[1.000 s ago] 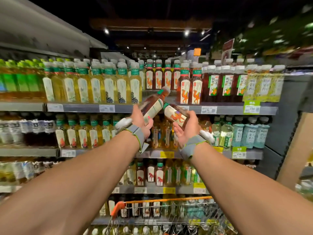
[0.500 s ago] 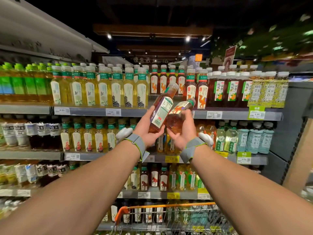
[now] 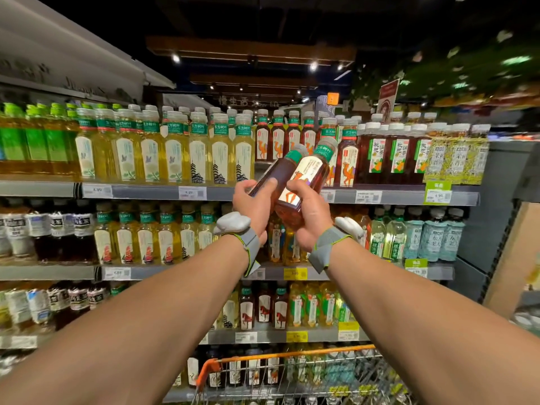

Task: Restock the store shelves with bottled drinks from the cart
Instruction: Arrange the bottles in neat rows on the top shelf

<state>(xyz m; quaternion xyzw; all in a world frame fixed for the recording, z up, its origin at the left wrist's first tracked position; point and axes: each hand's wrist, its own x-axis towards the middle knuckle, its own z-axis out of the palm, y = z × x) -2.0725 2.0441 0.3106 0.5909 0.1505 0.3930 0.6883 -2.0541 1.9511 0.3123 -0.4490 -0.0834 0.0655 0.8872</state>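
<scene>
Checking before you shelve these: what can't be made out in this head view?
Head view only.
1. Slot on the top shelf: hidden by left hand, right hand, left bottle, right bottle.
2. Left bottle's label: turned away.
3. Price tags: too small, blurred.
4. Cart contents: cut by bottom edge, blocked by forearms.

One wide-angle camera on the person's head looks forward and slightly up along both forearms. It is close to the drinks shelves (image 3: pixel 140 192) and faces them nearly square-on. The left hand (image 3: pixel 254 206) and right hand (image 3: pixel 312 211), gripping a dark tea bottle (image 3: pixel 274 172) and a camel-label tea bottle (image 3: pixel 308 178), sit mid-frame. The cart (image 3: pixel 292 352) crosses the bottom edge, and the dark ceiling (image 3: pixel 263 13) fills the top.
</scene>
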